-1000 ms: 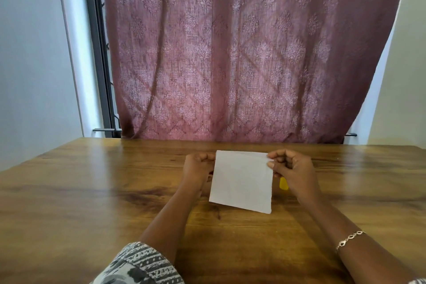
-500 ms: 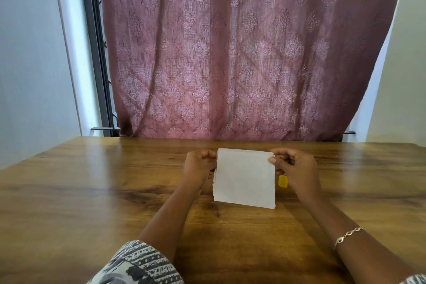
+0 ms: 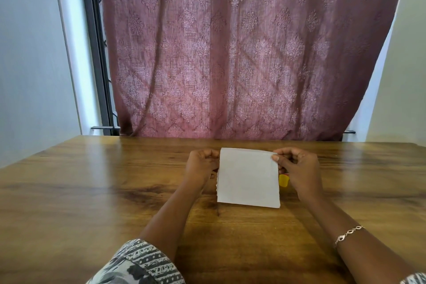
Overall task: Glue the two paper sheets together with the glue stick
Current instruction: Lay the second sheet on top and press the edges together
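Toward the far edge of the bench (image 3: pixel 92 191), about midway along it, holding the white paper (image 3: pixel 247 177) tilted up by its top corners, pinched at one by the curled left hand (image 3: pixel 201 165), at the other between thumb and fingers of the right hand (image 3: pixel 297 168). Likely raised this way to square the edges; impossible to tell whether one sheet or two stacked. Just beside the paper's right edge, below the right hand, a glimpse of the yellow glue stick (image 3: pixel 283 180) — close for easy reach.
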Action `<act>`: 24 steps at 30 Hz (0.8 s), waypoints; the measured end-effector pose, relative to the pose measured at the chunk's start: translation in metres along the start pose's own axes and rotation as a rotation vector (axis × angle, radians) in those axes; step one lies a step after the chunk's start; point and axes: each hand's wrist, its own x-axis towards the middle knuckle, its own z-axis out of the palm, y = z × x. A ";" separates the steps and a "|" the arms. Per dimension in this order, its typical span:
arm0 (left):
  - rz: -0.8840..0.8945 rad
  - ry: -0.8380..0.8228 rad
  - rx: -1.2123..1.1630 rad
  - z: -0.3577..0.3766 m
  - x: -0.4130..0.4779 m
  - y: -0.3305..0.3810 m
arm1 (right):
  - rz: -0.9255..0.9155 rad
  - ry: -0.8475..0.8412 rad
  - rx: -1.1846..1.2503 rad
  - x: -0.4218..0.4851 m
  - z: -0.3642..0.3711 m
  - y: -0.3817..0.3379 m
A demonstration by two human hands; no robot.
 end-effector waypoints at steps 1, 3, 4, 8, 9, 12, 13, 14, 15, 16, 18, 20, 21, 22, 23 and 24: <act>0.001 -0.002 0.000 0.000 0.000 0.000 | 0.002 0.001 -0.003 0.000 0.000 0.000; 0.002 -0.006 -0.001 0.000 0.000 0.000 | 0.005 0.003 -0.007 0.001 0.000 0.001; 0.001 -0.007 -0.004 0.000 0.000 0.000 | 0.010 0.002 -0.003 0.001 0.000 0.001; -0.001 -0.025 0.000 0.001 -0.001 0.000 | 0.034 0.014 0.020 0.001 -0.001 0.002; -0.003 -0.029 0.005 0.001 -0.001 0.000 | 0.041 0.017 0.032 0.000 0.000 0.001; -0.013 -0.029 0.014 0.001 -0.001 -0.001 | 0.058 0.022 0.051 0.000 0.000 -0.001; -0.015 -0.027 0.017 0.001 0.000 -0.002 | 0.061 0.022 0.051 0.000 0.000 -0.001; -0.015 -0.027 0.019 0.001 0.000 -0.002 | 0.061 0.022 0.050 -0.001 0.000 -0.002; -0.014 -0.028 0.020 0.001 -0.001 -0.002 | 0.059 0.023 0.046 -0.001 0.000 -0.002; -0.012 -0.030 0.021 0.001 -0.001 -0.001 | 0.056 0.024 0.041 -0.001 0.000 -0.001; -0.006 -0.038 0.026 0.002 -0.001 0.000 | 0.058 0.026 0.022 0.000 0.000 -0.001; -0.003 -0.044 0.026 0.002 -0.001 0.000 | 0.064 0.027 0.006 0.000 0.000 0.000; -0.003 -0.046 0.024 0.002 -0.001 0.000 | 0.066 0.028 0.001 0.000 0.000 0.001; -0.003 -0.048 0.023 0.002 -0.001 0.000 | 0.067 0.030 -0.006 0.001 0.000 0.001; -0.002 -0.052 0.021 0.001 -0.001 0.000 | 0.068 0.031 -0.014 0.001 0.000 0.002; 0.001 -0.056 0.017 0.001 -0.002 -0.001 | 0.069 0.032 -0.021 0.001 0.000 0.002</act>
